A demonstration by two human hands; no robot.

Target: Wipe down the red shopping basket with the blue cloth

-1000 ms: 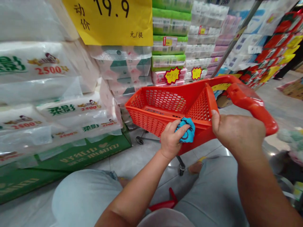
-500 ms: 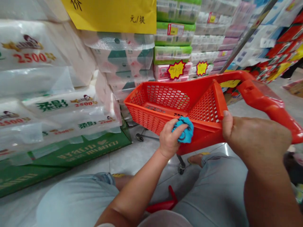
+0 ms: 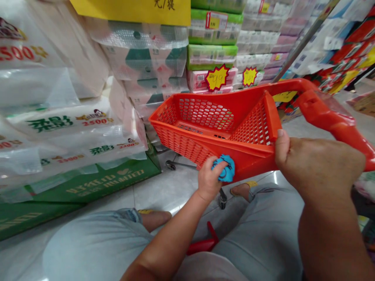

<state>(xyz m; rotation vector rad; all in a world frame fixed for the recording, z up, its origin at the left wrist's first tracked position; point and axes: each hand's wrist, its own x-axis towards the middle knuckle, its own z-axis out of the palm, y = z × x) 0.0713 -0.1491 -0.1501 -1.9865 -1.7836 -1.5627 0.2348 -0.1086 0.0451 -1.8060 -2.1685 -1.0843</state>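
Left hand (image 3: 208, 181): fingers pinching blue cloth (image 3: 228, 171) at outer side of red cart (image 3: 252, 160). Right hand (image 3: 322, 168) grips cart edge; far fingers hidden. Step looks like cloth-on-side work; next move calls for light pressure, cart braced.

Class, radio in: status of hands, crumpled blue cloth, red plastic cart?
Left hand closed on cloth, at cart's near side. Right hand grips cart's rim. Stacked plastic-wrapped tissue packs behind cart.

Tissue packs (image 3: 58, 121) left of and behind cart (image 3: 252, 158); cloth (image 3: 227, 169) at cart's near side.
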